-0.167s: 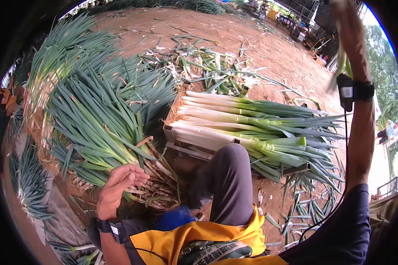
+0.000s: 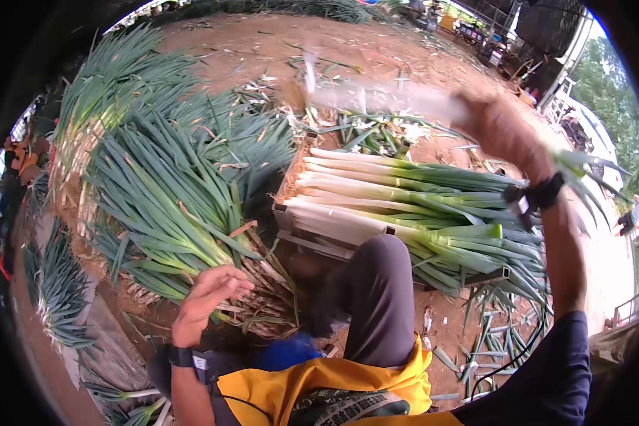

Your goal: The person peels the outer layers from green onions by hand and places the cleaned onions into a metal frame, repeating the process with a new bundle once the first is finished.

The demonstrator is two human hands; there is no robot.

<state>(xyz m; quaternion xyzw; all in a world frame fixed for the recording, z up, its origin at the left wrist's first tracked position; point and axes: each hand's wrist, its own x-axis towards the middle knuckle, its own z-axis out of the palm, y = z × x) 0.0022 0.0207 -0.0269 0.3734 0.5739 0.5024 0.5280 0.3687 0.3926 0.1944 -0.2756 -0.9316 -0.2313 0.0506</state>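
Observation:
My right hand (image 2: 504, 131) is closed around a single leek (image 2: 397, 99), held up above the far side of the rack. Motion smears its white stem, which points left, and its green leaves hang past my wrist. Trimmed leeks (image 2: 419, 192) lie side by side in a low metal-framed rack (image 2: 312, 240), roots to the left and green leaves to the right. My left hand (image 2: 209, 295) hovers beside the root ends of a heap of untrimmed leeks (image 2: 170, 192). Its fingers are loosely bent and I see nothing held in them.
Stripped leaves and peelings (image 2: 376, 131) litter the soil behind the rack. Cut green tops (image 2: 500, 348) are scattered at the right. More leek bundles (image 2: 60, 305) lie at the far left. My bent knee (image 2: 380, 263) is close against the rack's near side.
My right hand has come down and left from the upper right edge, swinging the leek across above the rack. My left hand stays almost in place; the whole view has shifted slightly.

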